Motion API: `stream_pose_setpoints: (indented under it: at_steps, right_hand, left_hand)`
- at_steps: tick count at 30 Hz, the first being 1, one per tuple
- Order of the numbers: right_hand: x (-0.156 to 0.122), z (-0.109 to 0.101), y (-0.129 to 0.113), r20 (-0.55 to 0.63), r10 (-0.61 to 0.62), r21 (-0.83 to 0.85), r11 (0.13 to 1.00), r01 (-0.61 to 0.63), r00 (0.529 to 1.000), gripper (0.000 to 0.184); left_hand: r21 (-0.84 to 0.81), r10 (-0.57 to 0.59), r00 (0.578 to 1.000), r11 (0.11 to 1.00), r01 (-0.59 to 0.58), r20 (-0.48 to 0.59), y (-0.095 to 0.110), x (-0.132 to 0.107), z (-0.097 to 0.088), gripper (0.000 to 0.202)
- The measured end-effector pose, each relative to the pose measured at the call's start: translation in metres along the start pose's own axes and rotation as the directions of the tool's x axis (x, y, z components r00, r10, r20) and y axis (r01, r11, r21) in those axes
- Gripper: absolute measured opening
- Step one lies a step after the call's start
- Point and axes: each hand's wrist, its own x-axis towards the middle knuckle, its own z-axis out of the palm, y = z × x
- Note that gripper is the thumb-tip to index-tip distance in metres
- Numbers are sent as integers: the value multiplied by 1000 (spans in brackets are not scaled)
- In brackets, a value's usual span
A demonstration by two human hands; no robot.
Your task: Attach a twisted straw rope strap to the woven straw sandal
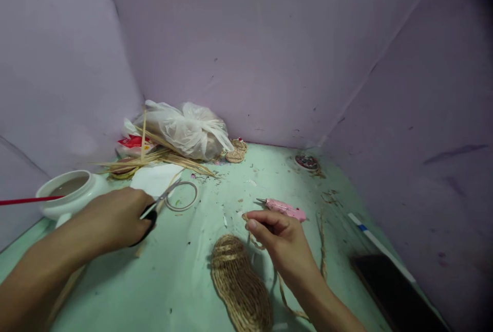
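My left hand [123, 214] is closed around the black handles of a pair of scissors [157, 205], whose blades point up and to the right. My right hand [283, 242] pinches the end of a braided straw cord [283, 288] between thumb and forefinger; the cord loops down behind the wrist. Just left of that hand, a shoe-sole-shaped piece of coiled straw [241, 283] lies on the table. Beyond the right hand lies a pink-handled tool [285, 208] with a thin metal tip.
A white pot [92, 185] with a red stick [31, 200] stands at left. Near the scissor tips lies a ring [197, 196]. A plastic bag [192, 129], straw strips [165, 156] and a small woven piece [236, 151] sit at back. A dark slab [393, 291] lies at right.
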Motion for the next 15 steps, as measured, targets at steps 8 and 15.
stream_pose_setpoints:
  at_steps: [8,15]
  right_hand:
    - [-5,7,4,1,98,42,994,-98,995,13]
    - [-9,6,5,80,-12,-61,998,17,997,12]
  left_hand:
    - [238,-182,983,954,182,-22,-44,-11,34,15]
    - [-371,-25,999,928,35,32,21,-24,14,38]
